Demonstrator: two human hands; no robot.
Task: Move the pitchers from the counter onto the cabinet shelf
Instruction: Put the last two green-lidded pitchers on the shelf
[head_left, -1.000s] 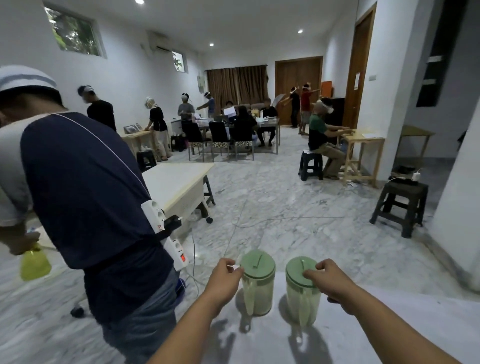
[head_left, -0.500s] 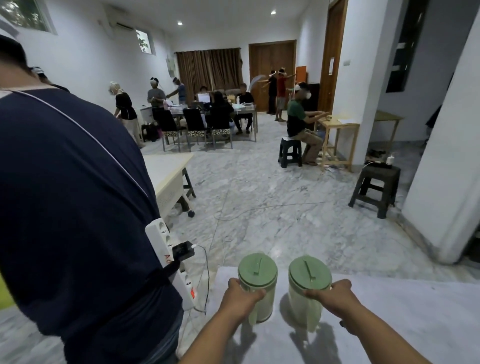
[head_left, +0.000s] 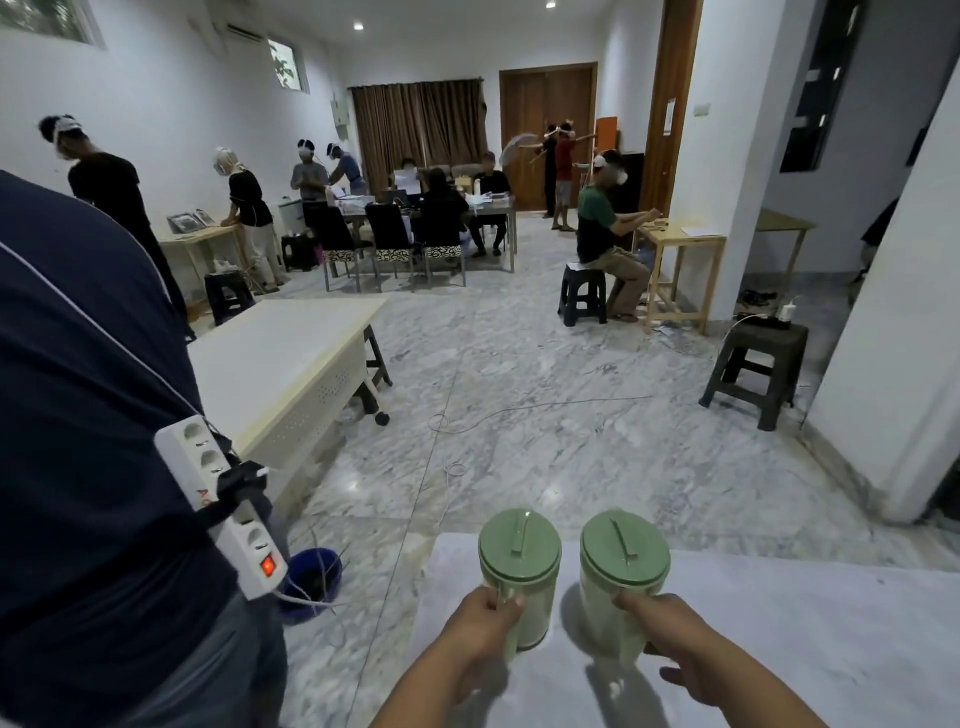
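Note:
Two pale green pitchers with green lids stand side by side at the near end of a white counter. My left hand is closed around the handle of the left pitcher. My right hand grips the handle side of the right pitcher. Both pitchers are upright, with their bases close to the counter surface; I cannot tell if they touch it. No cabinet shelf is in view.
A person in a dark blue shirt stands close on my left with a white power strip at the hip. A blue bucket sits on the marble floor beside the counter. A white table, a dark stool and a white pillar lie ahead.
Both hands went from resting on the pitchers' lids and sides to gripping their handles. The view tilted down and drew closer to the counter; the person on my left fills more of the frame.

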